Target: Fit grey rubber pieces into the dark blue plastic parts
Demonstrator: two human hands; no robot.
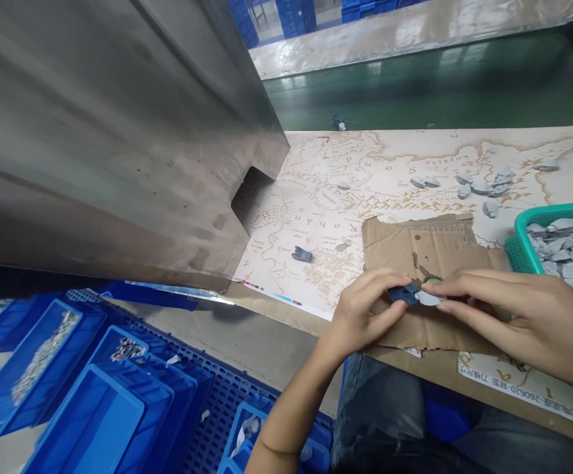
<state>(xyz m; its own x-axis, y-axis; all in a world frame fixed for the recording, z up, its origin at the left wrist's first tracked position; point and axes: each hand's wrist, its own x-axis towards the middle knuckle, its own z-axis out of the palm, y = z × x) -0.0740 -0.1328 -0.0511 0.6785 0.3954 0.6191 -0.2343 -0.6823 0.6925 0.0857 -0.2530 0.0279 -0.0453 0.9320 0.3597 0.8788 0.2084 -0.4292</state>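
Note:
My left hand (365, 309) pinches a small dark blue plastic part (403, 293) over a torn sheet of brown cardboard (414, 247). My right hand (508, 313) meets it from the right, its fingertips closed on a small pale grey piece (429, 298) that touches the blue part. Both hands hover low above the cardboard near the table's front edge. Another dark blue part (302, 254) lies alone on the map-printed table cover (325, 197), to the left of the cardboard.
A green basket (523, 227) of grey pieces stands at the right. Loose grey pieces (483, 187) lie behind the cardboard. A large grey metal machine housing (108, 131) looms at the left. Blue bins (83, 388) sit on the floor below.

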